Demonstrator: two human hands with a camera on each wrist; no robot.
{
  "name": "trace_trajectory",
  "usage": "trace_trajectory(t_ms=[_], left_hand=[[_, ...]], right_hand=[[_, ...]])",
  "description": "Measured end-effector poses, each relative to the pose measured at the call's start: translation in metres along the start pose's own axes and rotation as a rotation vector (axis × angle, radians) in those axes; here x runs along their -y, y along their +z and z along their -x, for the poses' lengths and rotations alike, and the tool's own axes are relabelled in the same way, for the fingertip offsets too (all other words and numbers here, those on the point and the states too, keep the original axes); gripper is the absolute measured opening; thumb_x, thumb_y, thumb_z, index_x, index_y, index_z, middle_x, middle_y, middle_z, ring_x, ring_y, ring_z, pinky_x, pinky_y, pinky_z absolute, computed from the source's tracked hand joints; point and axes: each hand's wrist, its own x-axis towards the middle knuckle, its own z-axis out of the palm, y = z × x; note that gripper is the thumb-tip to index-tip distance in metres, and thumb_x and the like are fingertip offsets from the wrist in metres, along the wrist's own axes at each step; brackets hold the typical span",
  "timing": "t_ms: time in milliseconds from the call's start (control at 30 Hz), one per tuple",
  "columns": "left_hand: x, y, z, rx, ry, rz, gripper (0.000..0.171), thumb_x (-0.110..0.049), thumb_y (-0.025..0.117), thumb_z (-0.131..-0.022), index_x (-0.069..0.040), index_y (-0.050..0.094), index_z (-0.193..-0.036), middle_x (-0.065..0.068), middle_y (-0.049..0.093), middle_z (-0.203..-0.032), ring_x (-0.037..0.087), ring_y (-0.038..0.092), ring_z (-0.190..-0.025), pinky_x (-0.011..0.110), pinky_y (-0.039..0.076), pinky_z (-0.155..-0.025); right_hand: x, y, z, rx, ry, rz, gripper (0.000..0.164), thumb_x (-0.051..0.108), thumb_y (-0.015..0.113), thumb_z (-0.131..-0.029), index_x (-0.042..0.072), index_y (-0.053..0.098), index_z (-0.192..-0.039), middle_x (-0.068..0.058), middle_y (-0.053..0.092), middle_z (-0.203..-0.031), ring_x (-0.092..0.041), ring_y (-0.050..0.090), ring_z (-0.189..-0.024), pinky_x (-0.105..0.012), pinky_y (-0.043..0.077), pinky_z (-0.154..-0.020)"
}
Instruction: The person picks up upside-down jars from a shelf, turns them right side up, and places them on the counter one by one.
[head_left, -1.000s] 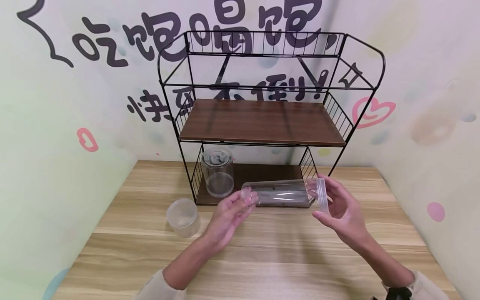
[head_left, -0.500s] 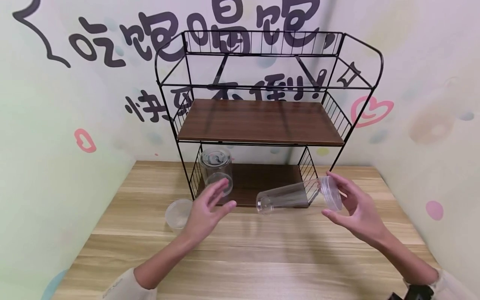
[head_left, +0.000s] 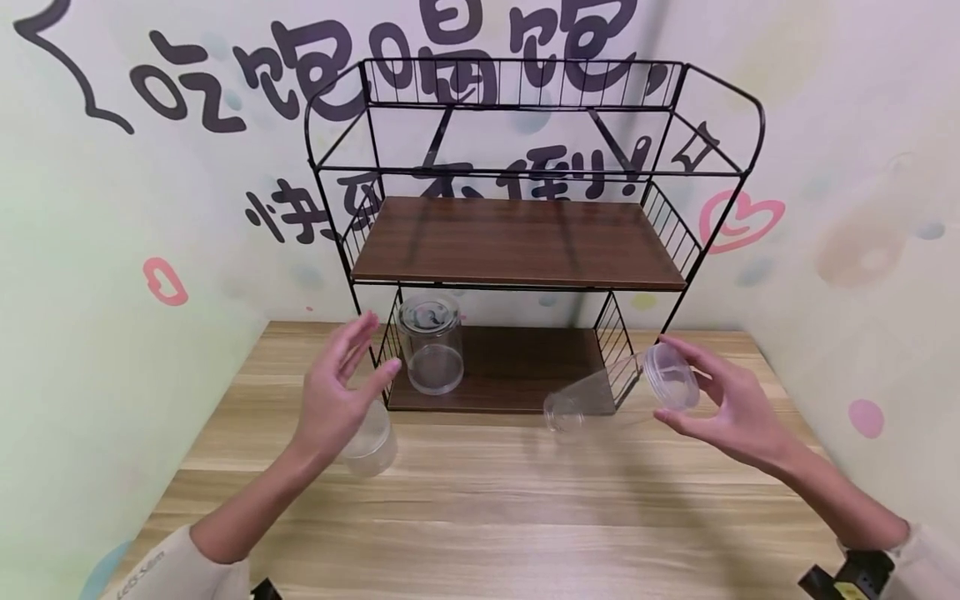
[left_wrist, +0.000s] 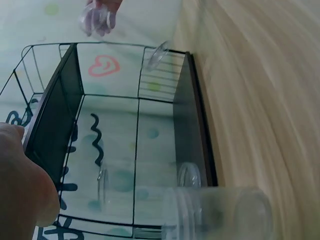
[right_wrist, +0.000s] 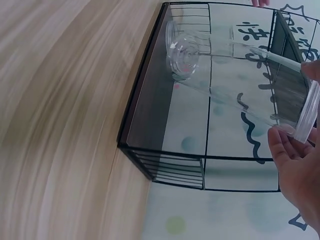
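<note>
Head view: pinching the ridged cap (head_left: pixel 671 377) of a tall clear jar (head_left: pixel 609 393) with the right hand (head_left: pixel 735 408), thumb at the lower rim and fingers at the upper. Held aloft on a slant, cap end toward the palm, base lower and to the left, in front of the right part of the lower shelf (head_left: pixel 532 358). Farther left, fingers of the left hand (head_left: pixel 333 404) loosely spread, thumb well apart from them. Just behind that hand and partly covered by it, a short frosted pot (head_left: pixel 372 454) on the wood-grained tabletop (head_left: pixel 487 517). Upright at the left of the lower shelf, a lidded clear canister (head_left: pixel 435 362); above, a dark brown upper shelf (head_left: pixel 517 242) in a black wire rack. Behind, a pale wall (head_left: pixel 862 75) with large black lettering (head_left: pixel 322 62) and pink heart outlines. At the forearms, light sleeves (head_left: pixel 180 562); near the right one, a black device (head_left: pixel 862 577). From the left wrist, a clear gap between the left hand at the left edge and the frosted pot at the bottom; at the top, small in the distance, the jar in the right hand. From the right wrist, thumb and fingers around the cap at the right edge, with the rack visible through the transparent jar wall.
</note>
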Motion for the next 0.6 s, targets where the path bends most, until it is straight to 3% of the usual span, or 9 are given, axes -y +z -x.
trace_trajectory(t_ms=[233, 433, 600], left_hand=[[-0.009, -0.020, -0.016, -0.106, 0.034, -0.013, 0.066, -0.002, 0.074, -0.097, -0.002, 0.046, -0.157, 0.010, 0.051, -0.157, 0.026, 0.047, -0.148, 0.024, 0.038, -0.122], [-0.016, -0.027, -0.032, -0.133, 0.072, -0.050, 0.069, -0.004, 0.077, -0.095, -0.005, 0.047, -0.157, 0.007, 0.052, -0.156, 0.024, 0.047, -0.148, 0.026, 0.038, -0.124], [-0.020, -0.029, -0.049, -0.102, 0.033, -0.072, 0.078, -0.009, 0.079, -0.094, -0.008, 0.040, -0.162, 0.007, 0.046, -0.163, 0.022, 0.042, -0.152, 0.028, 0.036, -0.126]], right_hand=[[-0.007, -0.013, -0.003, 0.070, -0.026, 0.153, 0.093, -0.008, 0.096, -0.063, -0.001, 0.057, -0.148, -0.017, 0.068, -0.132, -0.001, 0.063, -0.109, -0.009, 0.052, -0.098], [-0.013, -0.022, -0.003, 0.103, -0.030, 0.217, 0.093, -0.001, 0.099, -0.063, 0.005, 0.060, -0.148, -0.012, 0.071, -0.127, -0.005, 0.066, -0.103, -0.006, 0.053, -0.092], [-0.018, -0.027, -0.003, 0.124, -0.053, 0.279, 0.092, 0.003, 0.100, -0.062, 0.005, 0.062, -0.146, -0.008, 0.073, -0.120, -0.010, 0.067, -0.099, -0.006, 0.053, -0.089]])
